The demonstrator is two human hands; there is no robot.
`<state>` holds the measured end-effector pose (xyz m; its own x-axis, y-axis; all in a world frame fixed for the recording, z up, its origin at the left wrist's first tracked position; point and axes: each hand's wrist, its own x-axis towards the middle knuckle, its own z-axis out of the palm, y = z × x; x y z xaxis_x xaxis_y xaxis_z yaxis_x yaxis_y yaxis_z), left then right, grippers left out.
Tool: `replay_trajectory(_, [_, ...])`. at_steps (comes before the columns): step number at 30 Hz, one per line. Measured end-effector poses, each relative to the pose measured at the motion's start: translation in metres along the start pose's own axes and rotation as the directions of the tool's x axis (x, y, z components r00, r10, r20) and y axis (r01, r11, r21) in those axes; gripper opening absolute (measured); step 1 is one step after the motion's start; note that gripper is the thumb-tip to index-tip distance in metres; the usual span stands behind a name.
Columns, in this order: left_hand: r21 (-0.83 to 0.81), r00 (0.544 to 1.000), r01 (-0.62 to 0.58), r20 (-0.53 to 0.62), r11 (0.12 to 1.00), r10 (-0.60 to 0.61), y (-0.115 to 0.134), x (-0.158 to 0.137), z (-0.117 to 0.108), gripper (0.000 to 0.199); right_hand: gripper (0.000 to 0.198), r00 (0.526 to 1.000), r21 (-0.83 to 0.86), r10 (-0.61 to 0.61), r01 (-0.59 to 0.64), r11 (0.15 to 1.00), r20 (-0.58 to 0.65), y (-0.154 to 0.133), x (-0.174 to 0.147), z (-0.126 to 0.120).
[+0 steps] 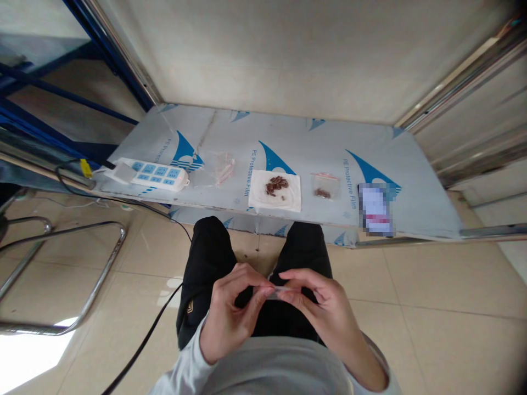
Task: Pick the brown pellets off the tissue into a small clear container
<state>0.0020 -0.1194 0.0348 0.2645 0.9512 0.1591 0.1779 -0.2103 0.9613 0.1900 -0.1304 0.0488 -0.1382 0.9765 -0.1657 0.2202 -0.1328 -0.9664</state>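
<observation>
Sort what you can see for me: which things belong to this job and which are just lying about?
Likely in use:
held item, seemingly a clear bag
brown pieces
white cloth
bag of brown pieces
loose clear bags, left of the cloth

Likely just lying about:
power strip
phone
black cable
metal tubing

White power strip (158,174) and phone (375,209) — well apart

A small clear plastic bag (280,288) with a pinkish edge is pinched level between fingers (252,278).
</observation>
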Motion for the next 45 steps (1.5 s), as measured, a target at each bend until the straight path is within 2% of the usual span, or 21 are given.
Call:
replay_trajectory(2, [-0.012,1.000,0.021,-0.012,1.000,-0.021,0.000,-0.001,0.002,0.009,0.014,0.999,0.063,0.049,-0.050,0.997,0.022,0.003,-0.003,-0.001])
replay_trajectory(7, [-0.048,0.999,0.032,-0.007,0.998,-0.032,0.002,-0.001,0.007,0.007,0.014,0.999,0.049,-0.004,0.006,0.999,-0.045,0.003,-0.007,-0.006])
replay_trajectory(10, [-0.056,1.000,0.016,0.013,0.998,-0.016,0.004,0.004,0.009,0.007,0.012,1.000,0.076,-0.001,0.001,0.997,0.008,0.004,-0.007,-0.015])
replay_trajectory(15, [-0.101,0.999,0.015,0.041,0.995,-0.011,0.005,0.013,0.008,0.006,0.022,0.995,0.113,0.032,-0.042,0.993,0.093,0.013,-0.011,-0.031])
replay_trajectory(19, [-0.099,0.993,0.119,0.020,0.988,-0.118,0.002,0.014,0.005,0.006,0.027,0.998,0.139,0.016,-0.008,0.990,-0.057,0.014,-0.009,-0.030])
replay_trajectory(21, [-0.107,0.982,0.190,0.022,0.976,-0.189,0.001,0.016,0.005,0.008,0.040,0.997,0.129,0.000,0.011,0.992,-0.083,0.009,-0.001,-0.023])
replay_trajectory(22, [-0.128,0.973,0.229,0.034,0.965,-0.227,0.001,0.018,0.006,0.010,0.042,0.998,0.120,0.003,0.005,0.993,-0.062,0.007,0.004,-0.019])
replay_trajectory(25, [-0.250,0.932,0.361,0.067,0.898,-0.356,0.003,0.028,0.009,0.018,0.025,0.999,0.163,0.049,-0.051,0.985,0.014,-0.001,0.024,-0.010])
replay_trajectory(28, [-0.337,0.887,0.457,0.105,0.823,-0.450,0.006,0.042,0.007,0.023,0.026,0.994,0.259,0.100,-0.108,0.960,0.044,-0.005,0.040,-0.008])
replay_trajectory(33, [-0.387,0.880,0.475,0.207,0.790,-0.428,0.005,0.058,-0.001,0.025,0.027,0.970,0.350,0.148,-0.208,0.913,0.190,-0.009,0.054,-0.018])
replay_trajectory(38, [-0.391,0.843,0.538,0.257,0.747,-0.472,0.001,0.062,-0.003,0.032,0.036,0.929,0.389,0.160,-0.291,0.874,0.335,-0.005,0.057,-0.024])
replay_trajectory(41, [-0.394,0.845,0.533,0.222,0.748,-0.486,-0.002,0.065,-0.002,0.032,0.043,0.923,0.412,0.203,-0.332,0.849,0.326,0.000,0.056,-0.025])
replay_trajectory(45, [-0.401,0.848,0.525,0.174,0.751,-0.500,-0.007,0.070,-0.003,0.031,0.045,0.939,0.418,0.250,-0.331,0.846,0.236,0.004,0.054,-0.023])
